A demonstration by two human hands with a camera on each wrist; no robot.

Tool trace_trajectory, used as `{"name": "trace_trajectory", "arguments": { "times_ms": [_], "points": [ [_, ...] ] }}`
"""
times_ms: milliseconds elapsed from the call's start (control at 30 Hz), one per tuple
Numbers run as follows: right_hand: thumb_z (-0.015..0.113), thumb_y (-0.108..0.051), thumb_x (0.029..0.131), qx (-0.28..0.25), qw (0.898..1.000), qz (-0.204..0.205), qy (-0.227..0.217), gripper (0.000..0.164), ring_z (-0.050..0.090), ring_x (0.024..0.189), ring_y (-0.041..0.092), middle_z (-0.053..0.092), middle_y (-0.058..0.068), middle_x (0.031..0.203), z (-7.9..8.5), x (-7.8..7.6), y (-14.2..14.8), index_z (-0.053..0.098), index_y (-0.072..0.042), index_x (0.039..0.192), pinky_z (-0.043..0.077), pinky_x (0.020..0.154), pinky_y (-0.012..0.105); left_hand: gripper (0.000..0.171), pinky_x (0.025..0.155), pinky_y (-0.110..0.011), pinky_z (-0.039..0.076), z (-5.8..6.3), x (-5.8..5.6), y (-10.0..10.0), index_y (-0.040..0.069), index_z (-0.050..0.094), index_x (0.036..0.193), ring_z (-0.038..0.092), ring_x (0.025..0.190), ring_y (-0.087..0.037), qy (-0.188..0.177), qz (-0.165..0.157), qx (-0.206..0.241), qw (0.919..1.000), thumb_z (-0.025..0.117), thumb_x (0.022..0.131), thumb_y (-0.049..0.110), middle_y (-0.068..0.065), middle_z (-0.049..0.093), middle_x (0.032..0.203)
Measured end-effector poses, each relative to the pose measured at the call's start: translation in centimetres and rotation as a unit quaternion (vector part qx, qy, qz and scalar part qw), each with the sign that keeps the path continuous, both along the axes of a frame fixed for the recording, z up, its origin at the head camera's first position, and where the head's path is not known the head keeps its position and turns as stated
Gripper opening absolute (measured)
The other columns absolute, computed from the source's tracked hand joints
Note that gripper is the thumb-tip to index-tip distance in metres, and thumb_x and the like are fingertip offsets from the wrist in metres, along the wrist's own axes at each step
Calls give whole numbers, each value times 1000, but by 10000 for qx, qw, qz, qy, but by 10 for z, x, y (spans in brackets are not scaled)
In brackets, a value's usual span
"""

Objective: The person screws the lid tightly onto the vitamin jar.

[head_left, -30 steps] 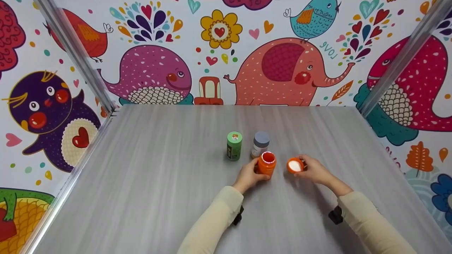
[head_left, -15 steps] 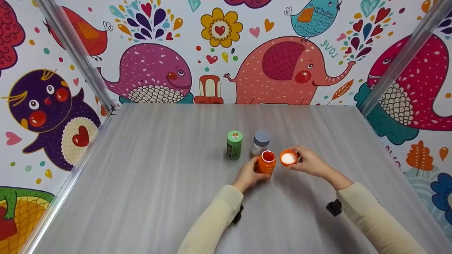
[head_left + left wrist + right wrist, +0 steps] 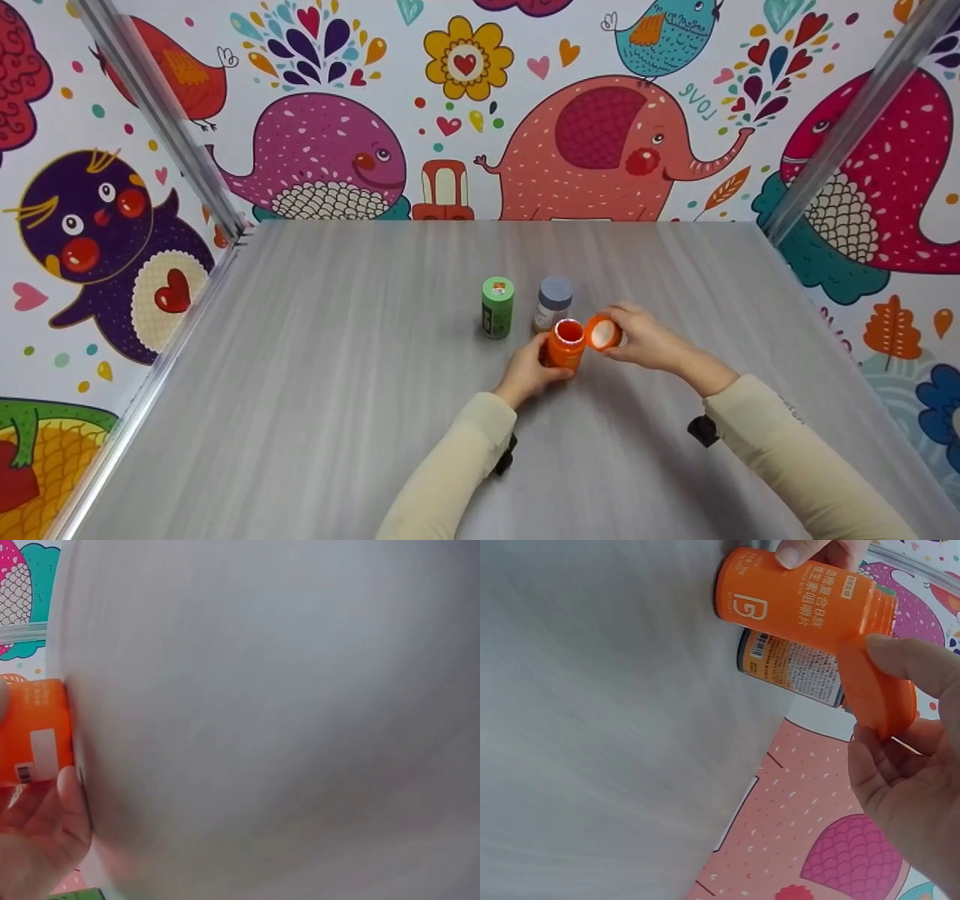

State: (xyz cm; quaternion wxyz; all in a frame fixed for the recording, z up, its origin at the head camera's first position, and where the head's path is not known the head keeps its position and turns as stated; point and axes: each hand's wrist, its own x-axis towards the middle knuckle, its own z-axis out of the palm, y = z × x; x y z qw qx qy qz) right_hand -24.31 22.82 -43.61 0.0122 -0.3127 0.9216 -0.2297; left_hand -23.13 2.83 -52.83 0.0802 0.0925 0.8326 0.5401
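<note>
An orange pill bottle (image 3: pixel 566 355) stands upright and uncapped, its round mouth facing up in the head view. My left hand (image 3: pixel 528 373) grips it around the side from the left; the left wrist view shows only part of the bottle (image 3: pixel 36 733) and hand (image 3: pixel 41 832). Between thumb and fingers, my right hand (image 3: pixel 651 341) holds the orange cap (image 3: pixel 602 333), tilted with its white inside showing. The cap is close beside the bottle's mouth, on the right. In the right wrist view the cap (image 3: pixel 877 686) overlaps the bottle's neck; I cannot tell whether they touch.
A grey-capped bottle (image 3: pixel 554 296) stands just behind the orange one, partly hidden by it. To its left is a green bottle (image 3: pixel 497 309). All stand on a grey table (image 3: pixel 337 375), with printed cartoon walls (image 3: pixel 450 97) at the back and sides.
My right hand has moved left and slightly away from me, bringing the cap up to the bottle's mouth and tilting it. The left hand and bottle have stayed in place.
</note>
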Motion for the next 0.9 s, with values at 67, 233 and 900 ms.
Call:
{"name": "trace_trajectory", "arguments": {
  "times_ms": [67, 233, 900],
  "points": [
    [74, -5, 72, 63, 9999, 53, 66, 50, 51, 96, 30, 53, 19, 110, 3, 0, -2, 54, 8, 116, 47, 84, 45, 61, 99, -36, 39, 0, 0, 0, 8, 49, 126, 53, 110, -21, 20, -7, -3, 10000, 77, 73, 17, -7, 57, 121],
    [74, -4, 71, 273, 9984, 288, 410, 53, 50, 95, 30, 53, 20, 109, 7, -1, -7, 53, 11, 117, 48, 81, 42, 60, 99, -36, 39, 0, 0, 0, 7, 50, 125, 53, 109, -21, 44, -2, 50, 10000, 77, 73, 16, -7, 58, 120],
    [68, -3, 79, -858, 9951, 355, -328, 48, 55, 93, 26, 48, 17, 112, 1, -4, -21, 47, 4, 122, 51, 79, 43, 57, 99, -37, 39, -2, 0, -1, 8, 51, 123, 54, 110, -21, 232, -41, -68, 9997, 77, 73, 16, -8, 59, 120]
  ]
}}
